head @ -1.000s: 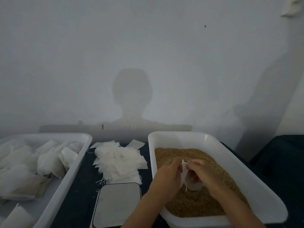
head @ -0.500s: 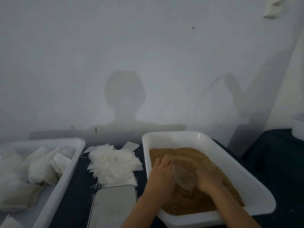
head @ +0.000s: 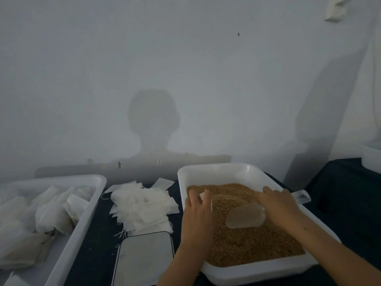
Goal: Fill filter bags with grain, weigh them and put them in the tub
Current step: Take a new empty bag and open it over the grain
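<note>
A white tub [head: 257,272] on the right holds brown grain [head: 247,246]. My left hand [head: 198,213] is over the grain's left side and holds a small white filter bag [head: 206,197] at its fingertips. My right hand [head: 278,207] grips a clear plastic scoop [head: 244,217] whose bowl lies low on the grain, pointing towards the left hand. The scoop's handle sticks out past the hand over the tub's right rim. A second white tub [head: 86,223] at the left holds several filled bags [head: 51,215].
A pile of empty filter bags [head: 142,207] lies between the tubs on the dark table. A flat scale [head: 144,259] sits in front of that pile. Another white container [head: 373,157] stands at the far right edge. A bare wall rises right behind the table.
Both hands were working one bag together over the grain. The right hand has since let it go and taken the scoop, sweeping it across the grain; the left hand keeps the bag.
</note>
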The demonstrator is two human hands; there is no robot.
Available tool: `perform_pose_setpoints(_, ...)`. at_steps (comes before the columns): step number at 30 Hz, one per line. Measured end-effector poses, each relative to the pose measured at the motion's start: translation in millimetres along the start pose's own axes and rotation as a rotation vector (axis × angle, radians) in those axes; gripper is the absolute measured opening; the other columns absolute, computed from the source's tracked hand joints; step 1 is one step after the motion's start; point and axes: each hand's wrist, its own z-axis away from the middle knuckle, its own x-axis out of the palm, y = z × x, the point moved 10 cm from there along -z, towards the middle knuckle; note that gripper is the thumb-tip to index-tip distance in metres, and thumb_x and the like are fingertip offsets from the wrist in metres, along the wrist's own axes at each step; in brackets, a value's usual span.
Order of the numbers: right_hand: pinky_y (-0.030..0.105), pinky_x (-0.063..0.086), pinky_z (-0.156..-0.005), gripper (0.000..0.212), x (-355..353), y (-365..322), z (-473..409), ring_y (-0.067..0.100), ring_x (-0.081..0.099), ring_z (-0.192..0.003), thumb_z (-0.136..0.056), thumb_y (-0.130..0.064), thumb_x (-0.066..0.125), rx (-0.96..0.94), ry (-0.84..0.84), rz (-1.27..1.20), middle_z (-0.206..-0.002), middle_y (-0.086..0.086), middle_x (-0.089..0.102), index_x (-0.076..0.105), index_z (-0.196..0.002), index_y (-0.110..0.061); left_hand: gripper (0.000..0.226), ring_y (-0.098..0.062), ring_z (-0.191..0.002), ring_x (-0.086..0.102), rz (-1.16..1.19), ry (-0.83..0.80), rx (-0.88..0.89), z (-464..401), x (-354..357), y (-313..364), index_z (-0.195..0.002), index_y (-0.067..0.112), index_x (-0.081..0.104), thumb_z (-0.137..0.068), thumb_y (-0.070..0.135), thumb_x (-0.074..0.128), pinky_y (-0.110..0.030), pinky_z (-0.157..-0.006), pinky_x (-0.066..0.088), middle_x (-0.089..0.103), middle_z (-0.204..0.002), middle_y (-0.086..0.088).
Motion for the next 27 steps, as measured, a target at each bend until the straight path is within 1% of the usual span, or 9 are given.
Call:
perform_pose_setpoints(6,0.032,0.034,-0.091,0.024,9,-27,-4,0.014,0.054,-0.101,-0.087,-0.007,0.053,-0.163,0.067,-0.102,-0.11,-0.007,0.052,0.053,-0.098,-0.028,0.049,-0.014,-0.109,0.034,-0.032,-0.01,-0.053,0,2,-6,-0.131,0.023,0.028,-0.09,0.003,0.048,-0.02,-0.092,0.039,0.027,-0.127,-0.004)
perform_pose_setpoints(11,0.025,0.045,-0.079,0.019,29,-41,-2,0.011,0.053,-0.091,-0.088,-0.006,0.051,-0.219,-0.016,-0.327,-0.101,-0.006,0.055,0.056,-0.092,-0.023,0.052,-0.014,-0.112,0.035,-0.047,-0.014,-0.037,-1,0,-7,-0.133,0.024,0.028,-0.09,0.003,0.05,-0.02,-0.09,0.039,0.031,-0.127,0.0)
perform_pose_setpoints(14,0.025,0.046,-0.083,0.014,37,-38,-1,0.01,0.053,-0.094,-0.089,-0.011,0.055,-0.2,-0.094,-0.453,-0.102,-0.007,0.056,0.058,-0.091,-0.024,0.043,-0.013,-0.108,0.041,-0.037,0.05,-0.002,1,-8,-2,-0.13,0.022,0.037,-0.092,0.005,0.05,-0.019,-0.079,0.04,0.039,-0.122,0.001)
perform_pose_setpoints(16,0.021,0.045,-0.079,0.017,37,-32,1,0.007,0.053,-0.09,-0.089,-0.011,0.057,-0.178,-0.135,-0.529,-0.098,-0.007,0.057,0.054,-0.084,-0.027,0.037,-0.018,-0.092,0.053,-0.006,0.101,0.018,1,-17,2,-0.114,0.014,0.055,-0.082,-0.002,0.064,-0.021,-0.064,0.043,0.053,-0.106,-0.004)
perform_pose_setpoints(18,0.021,0.047,-0.078,0.023,35,-24,3,0.007,0.055,-0.089,-0.086,-0.008,0.062,-0.153,-0.165,-0.603,-0.096,-0.006,0.057,0.052,-0.079,-0.028,0.031,-0.02,-0.078,0.057,0.024,0.179,0.031,-1,-27,1,-0.098,0.009,0.064,-0.072,-0.006,0.073,-0.024,-0.054,0.047,0.059,-0.092,-0.006)
perform_pose_setpoints(20,0.022,0.048,-0.08,0.019,30,-15,6,0.009,0.056,-0.093,-0.083,-0.008,0.066,-0.125,-0.176,-0.641,-0.096,-0.007,0.058,0.056,-0.083,-0.024,0.027,-0.018,-0.087,0.054,-0.005,0.166,0.042,-7,-29,1,-0.101,0.01,0.064,-0.078,-0.002,0.069,-0.025,-0.063,0.05,0.059,-0.099,-0.004)
perform_pose_setpoints(22,0.022,0.047,-0.081,0.019,25,-4,9,0.008,0.056,-0.094,-0.081,-0.008,0.068,-0.094,-0.187,-0.689,-0.096,-0.008,0.058,0.055,-0.083,-0.021,0.021,-0.014,-0.1,0.044,-0.025,0.108,0.041,-15,-20,-6,-0.11,0.014,0.06,-0.091,0.006,0.055,-0.02,-0.078,0.044,0.052,-0.112,0.003)
perform_pose_setpoints(25,0.026,0.049,-0.086,0.02,14,13,14,0.008,0.057,-0.096,-0.079,-0.006,0.07,-0.054,-0.185,-0.737,-0.097,-0.007,0.06,0.055,-0.082,-0.02,0.013,-0.011,-0.1,0.045,0.011,0.066,0.011,-25,-10,-14,-0.105,0.013,0.058,-0.094,0.011,0.051,-0.019,-0.077,0.039,0.053,-0.11,0.003)
perform_pose_setpoints(27,0.026,0.048,-0.086,0.02,5,23,16,0.007,0.057,-0.095,-0.078,-0.005,0.07,-0.042,-0.174,-0.752,-0.096,-0.007,0.061,0.057,-0.081,-0.019,0.011,-0.011,-0.097,0.048,0.003,-0.045,0.058,-29,8,-9,-0.1,0.011,0.058,-0.091,0.006,0.053,-0.02,-0.076,0.039,0.056,-0.108,0.001)
